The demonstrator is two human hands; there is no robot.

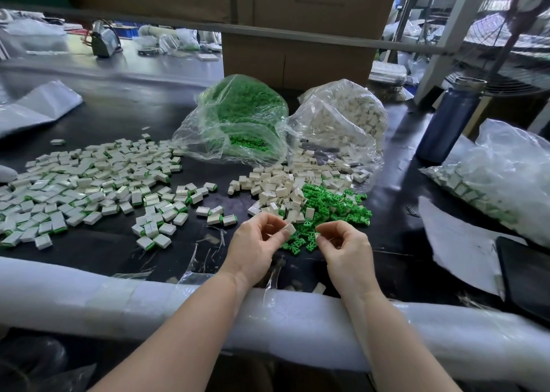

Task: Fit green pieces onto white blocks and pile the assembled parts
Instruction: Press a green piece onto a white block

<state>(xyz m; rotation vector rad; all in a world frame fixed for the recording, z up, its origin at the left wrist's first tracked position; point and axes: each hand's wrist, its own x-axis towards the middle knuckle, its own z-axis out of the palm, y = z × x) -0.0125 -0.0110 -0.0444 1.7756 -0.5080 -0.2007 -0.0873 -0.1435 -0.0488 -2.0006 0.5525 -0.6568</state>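
Observation:
My left hand pinches a white block between thumb and fingers, just above the near edge of the loose green pieces. My right hand hovers beside it with curled fingers pinching a small piece at the fingertips; its colour is hard to tell. Loose white blocks lie behind the hands. A wide pile of assembled white-and-green parts spreads over the black table at the left.
A clear bag of green pieces and a clear bag of white blocks stand behind. Another filled bag sits at the right, near a blue bottle. White foam padding covers the table's front edge. Cardboard boxes stand at the back.

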